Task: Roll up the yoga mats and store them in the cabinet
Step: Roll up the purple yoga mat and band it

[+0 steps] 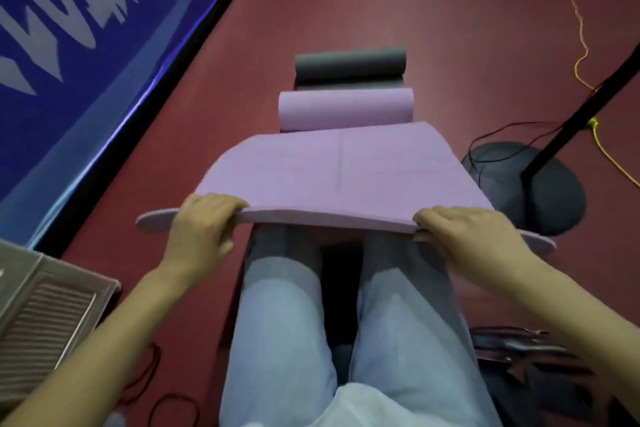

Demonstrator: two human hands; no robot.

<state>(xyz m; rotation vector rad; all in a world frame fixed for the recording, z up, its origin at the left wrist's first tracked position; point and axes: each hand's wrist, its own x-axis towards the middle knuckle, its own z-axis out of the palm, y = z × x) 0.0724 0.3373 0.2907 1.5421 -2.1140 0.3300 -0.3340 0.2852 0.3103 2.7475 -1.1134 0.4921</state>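
A purple yoga mat (332, 173) stretches away from me over the red floor, its near end lifted above my knees. My left hand (201, 222) grips that near edge on the left, fingers curled over the top. My right hand (464, 236) grips the same edge on the right. The mat's far end is curled into a purple roll (346, 109). Behind it lies a dark grey yoga mat (349, 62), rolled at its far end too.
A blue banner with white lettering (79, 28) lines the left side. A louvred cabinet door (45, 319) lies at the lower left. A fan stand's round black base (533, 184) and pole stand right, with black and yellow cables. A dark object (526, 357) sits lower right.
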